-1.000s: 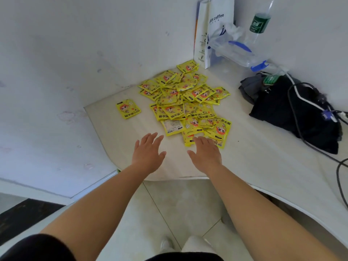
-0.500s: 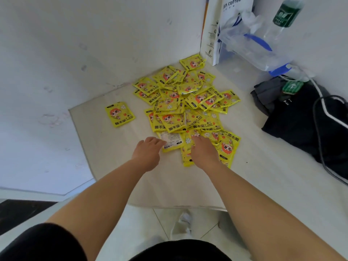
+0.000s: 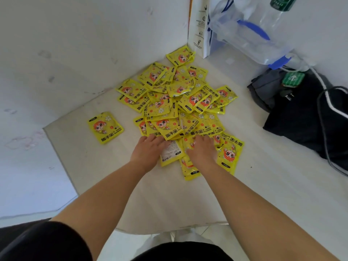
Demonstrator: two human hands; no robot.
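Note:
A loose pile of several yellow hand-warmer packets (image 3: pixel 175 102) lies on the white table (image 3: pixel 263 185) in a wall corner. One packet (image 3: pixel 105 127) lies apart to the pile's left. At the pile's near edge, my left hand (image 3: pixel 147 150) has bent fingers on the upper corner of a face-down packet with a white back (image 3: pixel 172 152); its thumb is hidden. My right hand (image 3: pixel 202 152) lies on the yellow packets just right of it, fingers pressing down on them. Another packet (image 3: pixel 230 153) sits at my right hand's outer side.
A white paper bag (image 3: pixel 198 25) stands in the corner, with a clear plastic jug with blue parts (image 3: pixel 263 42) beside it. A black bag with cables (image 3: pixel 305 113) lies at the right. The table's curved front edge (image 3: pixel 169 228) is near my body, with floor below.
Both hands have reached forward from the table's front onto the near edge of the pile. My left hand has come onto the face-down packet. My head has moved closer.

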